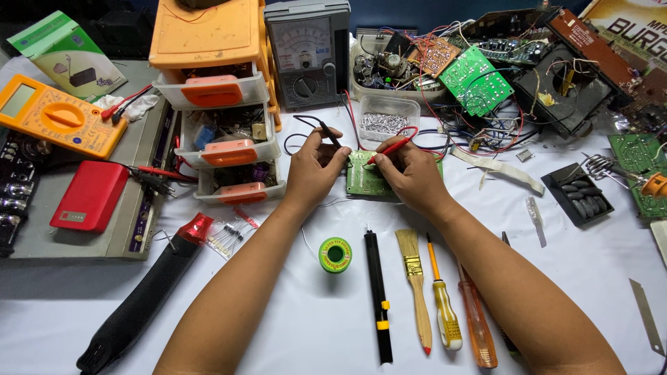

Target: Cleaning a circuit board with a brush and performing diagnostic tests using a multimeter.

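Here left hand (314, 169) fingers grasp a black probe (329, 133), right hand (410, 173) a red probe (391, 148), on the green board (363, 179).

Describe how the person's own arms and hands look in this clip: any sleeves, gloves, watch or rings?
Both forearms are bare as far up as the frame shows; no sleeve edge is in view. The left hand and right hand wear no gloves. No watch, bracelet or strap shows on either wrist, and no ring is visible on the fingers that can be seen. Nails look short and unpainted.
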